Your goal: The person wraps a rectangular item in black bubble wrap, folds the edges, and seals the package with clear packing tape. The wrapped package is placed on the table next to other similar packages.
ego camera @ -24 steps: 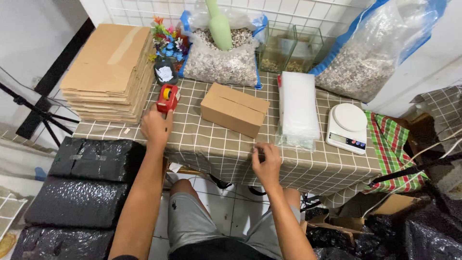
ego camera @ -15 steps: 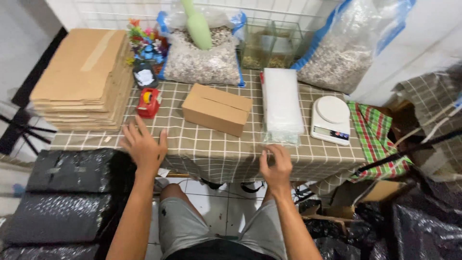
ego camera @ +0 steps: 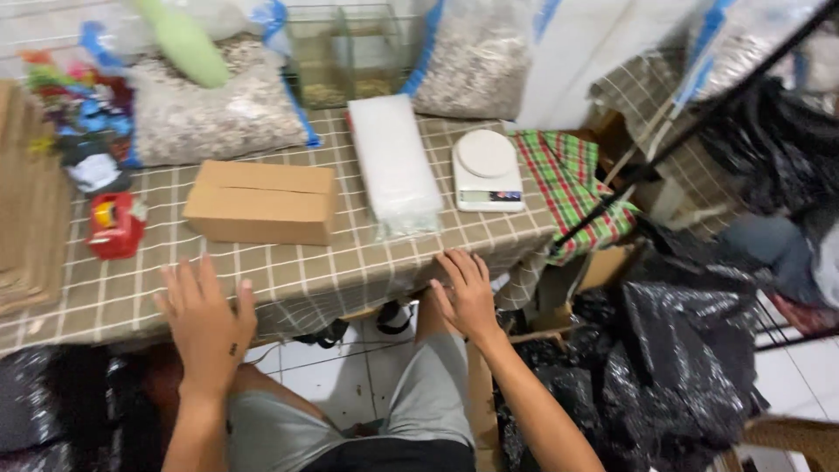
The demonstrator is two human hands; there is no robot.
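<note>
Left hand: I saw my left hand (ego camera: 205, 319) spread flat, fingers apart, holding nothing, palm down at the near edge of the bench (ego camera: 297, 275).
Right hand: my right hand (ego camera: 468, 293) was open too, fingers splayed, gripping nothing, resting on the checked cloth where it dropped over the bench's front edge.
Cardboard box: the closed brown cardboard box (ego camera: 262, 201) lay flat on the bench, just beyond my left hand and apart from it, between the two hands' reach.
Tape dispenser: a red tape dispenser (ego camera: 114, 225) sat left of the box, near but not touching it.
Plastic pack: a long white plastic pack (ego camera: 393, 162) lay right of the box, running away from me.
Scale: a small white kitchen scale (ego camera: 487, 170) stood just beside that pack, on its right.
Plaid cloth: a red and green plaid cloth (ego camera: 572, 179) hung over the bench's right corner.
Gravel bags: clear bags of gravel (ego camera: 210, 114) were piled along the back, with a green scoop-like thing (ego camera: 188, 44) on top; I couldn't tell exactly what it was.
Glass tank: a small glass tank (ego camera: 345, 52) stood at the back between the bags.
Floor: black plastic bags (ego camera: 682, 350) crowded the floor on my right.
</note>
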